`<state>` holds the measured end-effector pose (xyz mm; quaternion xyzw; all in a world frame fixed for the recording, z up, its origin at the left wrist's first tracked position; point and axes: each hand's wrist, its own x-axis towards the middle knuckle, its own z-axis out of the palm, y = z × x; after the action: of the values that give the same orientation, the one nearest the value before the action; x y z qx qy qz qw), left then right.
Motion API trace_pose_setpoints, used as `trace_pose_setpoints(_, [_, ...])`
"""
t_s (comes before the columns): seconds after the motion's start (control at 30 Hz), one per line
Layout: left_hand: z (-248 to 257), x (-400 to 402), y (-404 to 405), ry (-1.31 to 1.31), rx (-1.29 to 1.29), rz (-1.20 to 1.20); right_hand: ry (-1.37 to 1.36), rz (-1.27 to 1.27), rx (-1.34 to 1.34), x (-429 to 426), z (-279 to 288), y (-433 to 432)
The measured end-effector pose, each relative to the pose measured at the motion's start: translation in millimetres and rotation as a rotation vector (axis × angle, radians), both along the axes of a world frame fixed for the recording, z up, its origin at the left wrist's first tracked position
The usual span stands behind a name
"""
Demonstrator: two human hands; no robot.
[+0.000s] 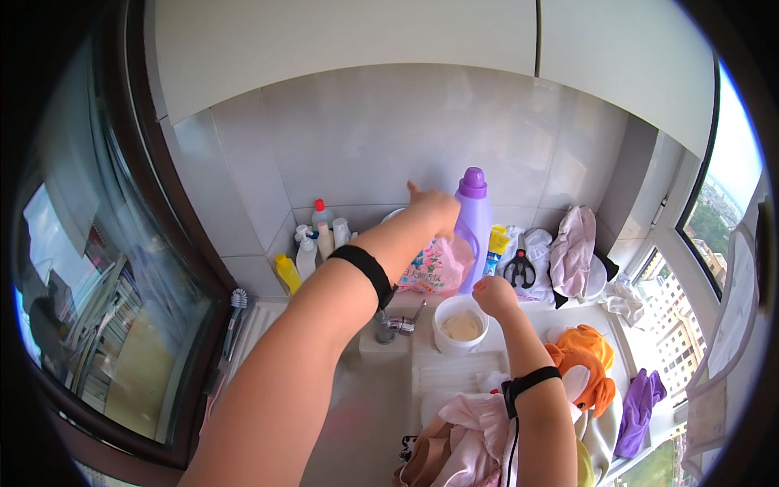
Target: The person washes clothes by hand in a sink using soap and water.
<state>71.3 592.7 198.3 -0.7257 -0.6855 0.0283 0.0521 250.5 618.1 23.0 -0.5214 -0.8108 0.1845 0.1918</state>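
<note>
My left hand point(433, 213) reaches over a pink printed plastic bag point(435, 268) on the ledge behind the sink. One digit sticks out toward the tiled wall; the others bend down at the bag, and their grip is hidden. Just right of it stands a purple detergent bottle point(475, 210) with its cap on. My right hand point(496, 296) is curled above the right rim of a small white bucket point(459, 347), in front of the bottle. Its palm side faces away, so I cannot see whether it holds anything. Pale contents point(462, 327) sit in the bucket.
Left of the bag, several bottles point(306, 255) crowd the ledge. A chrome faucet point(395, 325) rises over the sink basin point(359, 420). Black-handled scissors point(520, 271) and cloths lie right. Pink clothing point(475, 426) and an orange plush toy point(581, 359) occupy the washboard side.
</note>
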Motion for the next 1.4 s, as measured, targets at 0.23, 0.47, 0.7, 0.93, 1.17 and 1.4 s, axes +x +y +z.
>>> trace_pose_setpoints(0.23, [-53.3,-35.0,31.2,0.068,-0.011,0.048,0.025,0.175,-0.021,-8.2,-27.9,16.6])
trace_pose_setpoints(0.47, [4.6,-76.7,15.5,-0.044,0.127,-0.004,-0.126,0.307,-0.013,-54.2,-41.2,26.8])
trace_pose_setpoints(0.7, [21.7,-69.1,-0.3,-0.013,0.092,-0.029,-0.555,0.412,-0.050,-99.7,-74.3,63.1])
trace_pose_setpoints(0.93, [18.9,-73.1,-14.5,-0.005,0.070,0.042,-0.661,0.607,0.069,-124.6,-55.3,55.7])
trace_pose_setpoints(1.17, [19.0,-68.1,-8.5,-0.038,0.109,0.054,-0.718,0.551,-0.075,-116.6,-69.5,73.8])
trace_pose_setpoints(1.4, [15.0,-71.0,-9.3,-0.019,0.130,0.061,-0.675,0.514,-0.134,-119.1,-55.9,65.4])
